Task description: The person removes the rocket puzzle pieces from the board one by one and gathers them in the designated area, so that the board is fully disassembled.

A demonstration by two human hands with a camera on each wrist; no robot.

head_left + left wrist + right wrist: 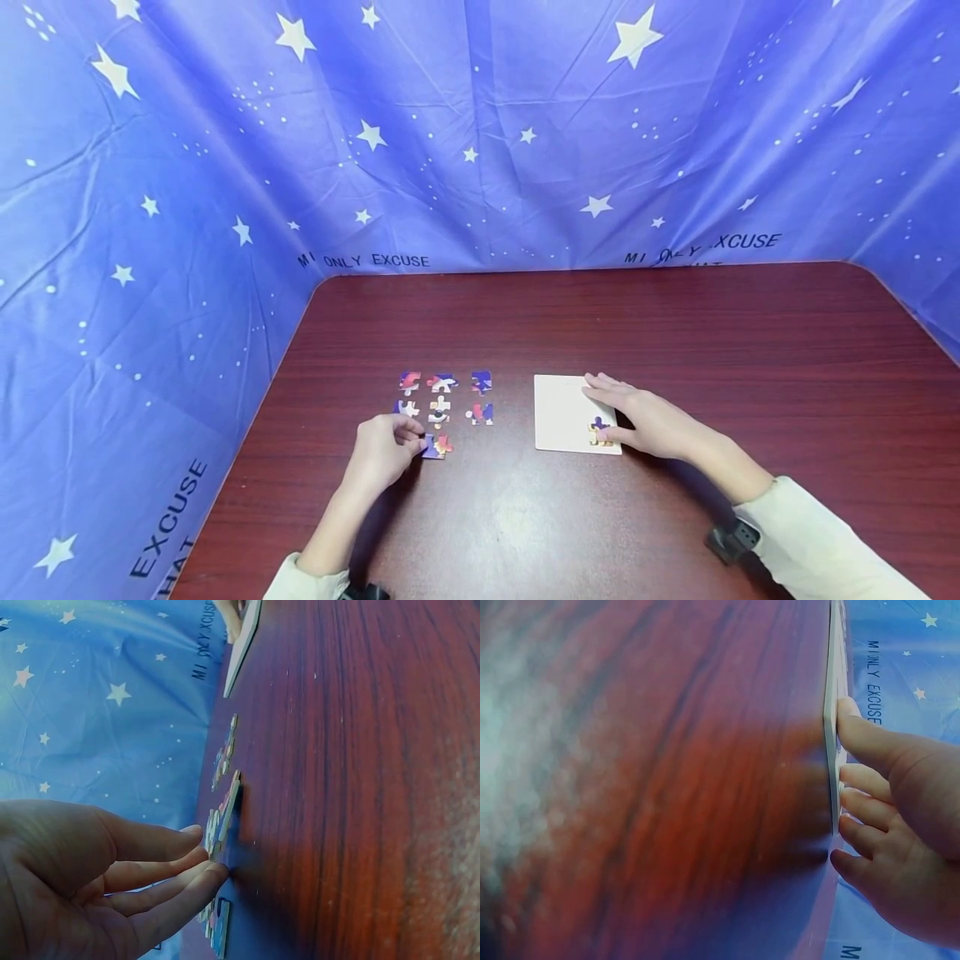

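Observation:
My left hand (386, 450) pinches a purple, red and yellow jigsaw piece (437, 447) by its left side, low over the table. In the left wrist view, that piece (229, 808) stands slightly tilted beside the thumb and fingertips. Flat on the white puzzle board (558, 417), my right hand (648, 421) rests along the right side with its fingers extended. Its thumb touches a purple and yellow jigsaw piece (598, 430) in the board's lower right corner. The right wrist view shows the board's edge (830, 742) under the thumb and fingers.
Behind the left hand lie several loose jigsaw pieces, among them a purple one (482, 382), a red and purple one (482, 414) and a white one (439, 409). Another piece (406, 408) is partly hidden by the hand. A blue star-patterned curtain (480, 167) surrounds the dark red table (480, 525).

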